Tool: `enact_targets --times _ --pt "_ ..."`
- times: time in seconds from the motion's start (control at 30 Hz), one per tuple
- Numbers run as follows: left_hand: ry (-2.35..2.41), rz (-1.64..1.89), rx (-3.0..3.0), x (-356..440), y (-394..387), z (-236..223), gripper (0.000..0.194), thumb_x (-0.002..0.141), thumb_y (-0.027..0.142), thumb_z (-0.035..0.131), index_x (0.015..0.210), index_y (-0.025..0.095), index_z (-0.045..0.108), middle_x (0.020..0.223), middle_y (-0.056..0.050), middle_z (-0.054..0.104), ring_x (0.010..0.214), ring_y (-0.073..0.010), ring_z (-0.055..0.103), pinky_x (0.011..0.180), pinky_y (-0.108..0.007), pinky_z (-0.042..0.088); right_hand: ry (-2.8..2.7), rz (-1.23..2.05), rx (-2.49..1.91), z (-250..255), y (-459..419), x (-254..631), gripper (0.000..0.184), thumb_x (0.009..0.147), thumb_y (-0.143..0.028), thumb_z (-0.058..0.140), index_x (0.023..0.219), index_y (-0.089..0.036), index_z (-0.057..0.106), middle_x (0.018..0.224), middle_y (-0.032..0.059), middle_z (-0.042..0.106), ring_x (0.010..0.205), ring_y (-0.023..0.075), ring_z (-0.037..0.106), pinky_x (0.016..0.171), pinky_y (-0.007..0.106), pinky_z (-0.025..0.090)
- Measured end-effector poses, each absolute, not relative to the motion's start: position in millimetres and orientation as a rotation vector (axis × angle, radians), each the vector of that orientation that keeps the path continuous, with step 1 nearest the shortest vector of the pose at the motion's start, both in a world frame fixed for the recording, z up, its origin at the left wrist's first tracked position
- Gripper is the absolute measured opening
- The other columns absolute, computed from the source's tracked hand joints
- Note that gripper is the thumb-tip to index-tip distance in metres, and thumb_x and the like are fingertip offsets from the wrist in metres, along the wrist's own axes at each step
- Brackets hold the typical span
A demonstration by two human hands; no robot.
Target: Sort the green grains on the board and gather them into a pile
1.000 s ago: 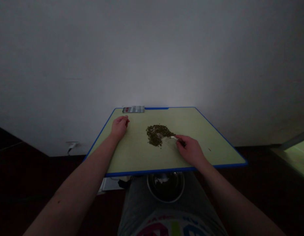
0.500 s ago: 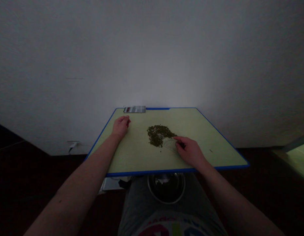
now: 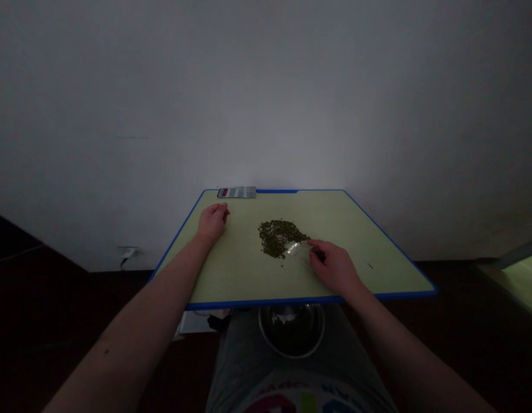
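A loose pile of small green-brown grains or seeds point(image 3: 276, 232) lies spread on a pale yellow-green board point(image 3: 244, 275) with a blue rim. At the pile's near right edge, my right hand point(image 3: 334, 265) is closed on a clear rounded plastic piece point(image 3: 298, 251), flat and low against the board. Its curved edge touches the grains; faint curved lines make it look like a protractor. To the left of the pile, my left hand point(image 3: 213, 221) rests on the board, fingers curled in, with nothing visible in them.
A phone with a lit screen point(image 3: 237, 192) leans at the board's far left edge, against the wall. A metal bowl point(image 3: 292, 351) sits on my lap below the near edge. A small dark sliver point(image 3: 370, 266) lies at right. A plug point(image 3: 128, 253) is in the wall.
The clear plastic piece has tilted slightly and now catches the light. My hands and the pile stay nearly in place.
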State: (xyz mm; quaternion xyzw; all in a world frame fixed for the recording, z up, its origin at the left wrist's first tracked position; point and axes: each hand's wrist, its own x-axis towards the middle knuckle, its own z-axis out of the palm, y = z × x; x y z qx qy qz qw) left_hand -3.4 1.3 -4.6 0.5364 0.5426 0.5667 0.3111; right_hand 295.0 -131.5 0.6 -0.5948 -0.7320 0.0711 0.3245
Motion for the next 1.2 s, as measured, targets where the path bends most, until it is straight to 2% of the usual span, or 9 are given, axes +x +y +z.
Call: enact_targets --times 0.67,1.2 --pt "1.442 1.481 1.445 -5.3 3.6 -6.8 0.032 0.073 0.044 0.048 0.057 0.016 0.052 0.043 0.004 0.041 0.039 -0.0076 0.036 0.039 -0.021 0.027 -1.932 0.164 -1.548 1.7 -133.5 290.7 0.031 0.077 -0.022 0.047 0.103 -0.017 0.063 0.083 0.0059 0.068 0.070 0.0168 0.061 0.065 0.028 0.046" --pt "1.462 1.472 1.423 -3.9 -0.6 -4.4 0.032 0.073 0.044 0.048 0.057 0.017 0.052 0.043 0.004 0.041 0.038 -0.0073 0.035 0.038 -0.021 0.026 -1.944 0.133 -1.575 2.5 -124.4 293.3 0.030 0.079 -0.021 0.046 0.104 -0.018 0.063 0.092 0.0072 0.068 0.081 0.0190 0.062 0.076 0.031 0.046"
